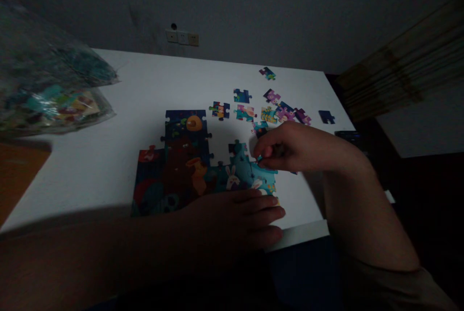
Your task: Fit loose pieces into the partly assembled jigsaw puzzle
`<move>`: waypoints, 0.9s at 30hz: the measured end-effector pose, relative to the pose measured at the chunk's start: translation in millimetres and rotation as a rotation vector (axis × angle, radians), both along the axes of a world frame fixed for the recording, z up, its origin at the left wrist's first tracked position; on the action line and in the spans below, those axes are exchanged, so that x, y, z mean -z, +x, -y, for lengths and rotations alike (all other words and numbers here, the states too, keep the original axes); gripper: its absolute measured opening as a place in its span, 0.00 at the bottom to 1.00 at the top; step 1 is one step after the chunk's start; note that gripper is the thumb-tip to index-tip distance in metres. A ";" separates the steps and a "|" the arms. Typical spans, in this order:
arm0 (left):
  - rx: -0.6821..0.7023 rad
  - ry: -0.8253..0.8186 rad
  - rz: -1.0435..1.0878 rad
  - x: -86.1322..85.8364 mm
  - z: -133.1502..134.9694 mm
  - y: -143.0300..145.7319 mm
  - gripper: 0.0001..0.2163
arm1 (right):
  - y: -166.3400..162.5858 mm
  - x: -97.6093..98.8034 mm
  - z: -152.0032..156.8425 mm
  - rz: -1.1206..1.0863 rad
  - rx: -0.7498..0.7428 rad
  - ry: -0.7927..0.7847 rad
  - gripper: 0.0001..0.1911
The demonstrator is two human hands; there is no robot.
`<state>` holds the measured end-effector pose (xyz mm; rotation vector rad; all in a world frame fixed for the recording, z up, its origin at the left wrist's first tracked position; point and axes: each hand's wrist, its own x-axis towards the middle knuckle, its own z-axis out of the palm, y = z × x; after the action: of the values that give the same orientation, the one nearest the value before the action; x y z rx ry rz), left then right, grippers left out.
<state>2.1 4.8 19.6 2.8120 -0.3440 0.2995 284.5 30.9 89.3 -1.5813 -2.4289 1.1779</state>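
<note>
R hand (286, 149) pinches a puzzle piece (266, 162) at the assembled puzzle (188, 166) edge. L hand (239, 217) lies flat, open, steadying it. Piece prob. light, stiff card; best gripped by its edges.

Left hand: your left hand (235, 217) lies flat on the puzzle (188, 166) at the desk's (119, 108) near edge.
Right hand: your right hand (290, 149) pinches a piece at the puzzle's right side.
Loose pieces: loose pieces (270, 108) toward the far right corner.
Bag: plastic bag (47, 89) at the left edge.
</note>
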 end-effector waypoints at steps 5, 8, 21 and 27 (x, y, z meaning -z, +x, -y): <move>0.001 0.028 -0.016 -3.4 -0.9 -0.7 0.27 | -9.6 -5.5 2.6 0.157 0.002 0.115 0.08; -0.002 0.027 -0.030 -6.7 -2.1 -0.3 0.26 | -14.7 -8.1 3.1 0.234 0.059 0.133 0.12; 0.003 -0.012 -0.056 -1.2 -2.7 -1.9 0.27 | 23.5 3.6 -10.0 0.171 0.478 0.513 0.31; 0.004 -0.039 -0.103 -3.4 -2.8 0.0 0.26 | 47.3 -2.0 -9.2 0.271 0.605 0.531 0.29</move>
<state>2.1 7.6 23.1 2.7751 -0.3178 0.1577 331.8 40.1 91.3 -2.1210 -1.8931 0.2156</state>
